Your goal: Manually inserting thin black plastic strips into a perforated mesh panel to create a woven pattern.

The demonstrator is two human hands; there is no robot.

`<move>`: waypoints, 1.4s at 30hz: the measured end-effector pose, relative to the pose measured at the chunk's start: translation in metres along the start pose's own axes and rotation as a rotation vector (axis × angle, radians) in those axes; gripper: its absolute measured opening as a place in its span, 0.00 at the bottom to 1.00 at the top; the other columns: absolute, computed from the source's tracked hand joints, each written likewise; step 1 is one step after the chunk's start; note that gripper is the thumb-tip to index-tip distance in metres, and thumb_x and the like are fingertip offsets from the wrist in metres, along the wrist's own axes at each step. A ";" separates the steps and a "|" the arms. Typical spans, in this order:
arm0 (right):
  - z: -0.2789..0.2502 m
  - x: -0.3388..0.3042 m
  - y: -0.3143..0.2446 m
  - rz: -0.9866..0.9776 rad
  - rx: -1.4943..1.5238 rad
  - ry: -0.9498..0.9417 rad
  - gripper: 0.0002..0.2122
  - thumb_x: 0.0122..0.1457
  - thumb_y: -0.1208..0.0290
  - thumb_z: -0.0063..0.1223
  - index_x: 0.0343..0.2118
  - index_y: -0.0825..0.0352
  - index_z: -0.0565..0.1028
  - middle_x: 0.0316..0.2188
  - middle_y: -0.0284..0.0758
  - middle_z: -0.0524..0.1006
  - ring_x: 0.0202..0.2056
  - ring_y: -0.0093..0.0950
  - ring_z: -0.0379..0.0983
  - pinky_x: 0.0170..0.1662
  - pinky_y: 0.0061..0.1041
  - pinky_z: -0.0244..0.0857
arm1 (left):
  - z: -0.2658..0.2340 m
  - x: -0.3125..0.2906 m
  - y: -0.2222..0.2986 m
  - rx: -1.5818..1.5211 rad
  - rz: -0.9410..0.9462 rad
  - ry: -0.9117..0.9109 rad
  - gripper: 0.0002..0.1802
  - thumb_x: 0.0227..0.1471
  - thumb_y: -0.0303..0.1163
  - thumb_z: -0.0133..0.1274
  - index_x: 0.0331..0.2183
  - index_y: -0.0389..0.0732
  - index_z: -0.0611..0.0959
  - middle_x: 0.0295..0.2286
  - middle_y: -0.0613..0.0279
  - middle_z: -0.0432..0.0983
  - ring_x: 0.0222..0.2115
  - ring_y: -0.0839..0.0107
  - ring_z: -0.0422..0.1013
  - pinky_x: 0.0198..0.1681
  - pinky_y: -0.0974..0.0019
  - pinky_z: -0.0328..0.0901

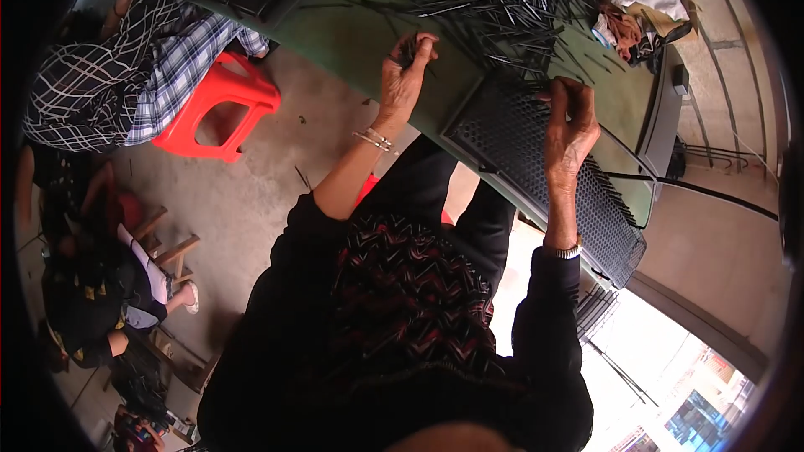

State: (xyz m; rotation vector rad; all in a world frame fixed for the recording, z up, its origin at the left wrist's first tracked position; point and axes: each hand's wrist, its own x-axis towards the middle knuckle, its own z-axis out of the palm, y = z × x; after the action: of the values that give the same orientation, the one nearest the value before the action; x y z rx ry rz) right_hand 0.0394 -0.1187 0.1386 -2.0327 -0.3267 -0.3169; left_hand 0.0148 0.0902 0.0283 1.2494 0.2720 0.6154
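Note:
My left hand [404, 75] is closed over the front edge of the green table [352, 43], with the dark ends of a few thin black rods showing between its fingers and thumb. A black perforated tray [501, 125] with rows of small holes lies slanted across the table's near edge. My right hand [573, 127] is over the tray's far side, its fingers bent in a pinch; what they hold is too small to make out. Many rods stand in rows along the tray's right part. Beyond both hands spreads a loose pile of thin black rods [511, 0].
A bundle of cloth and plastic bags [641, 17] lies at the table's far right. A black cable [695, 186] runs off to the right. At left, a person in plaid [100, 75] sits by a red plastic stool [222, 113]; other people sit farther back.

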 end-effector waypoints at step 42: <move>-0.015 0.020 -0.001 -0.075 -0.182 -0.287 0.04 0.59 0.77 0.52 0.36 0.70 0.74 0.27 0.35 0.79 0.29 0.21 0.78 0.33 0.18 0.67 | 0.023 -0.116 0.078 -0.445 -0.902 -0.214 0.14 0.61 0.41 0.48 0.40 0.40 0.74 0.19 0.71 0.61 0.18 0.81 0.54 0.18 0.76 0.49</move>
State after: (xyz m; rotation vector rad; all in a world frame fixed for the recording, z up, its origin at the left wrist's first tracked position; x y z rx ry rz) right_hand 0.0564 -0.1297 0.1540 -2.2525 -0.5697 -0.1019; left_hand -0.0900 0.0199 0.0936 0.6439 0.4489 -0.2330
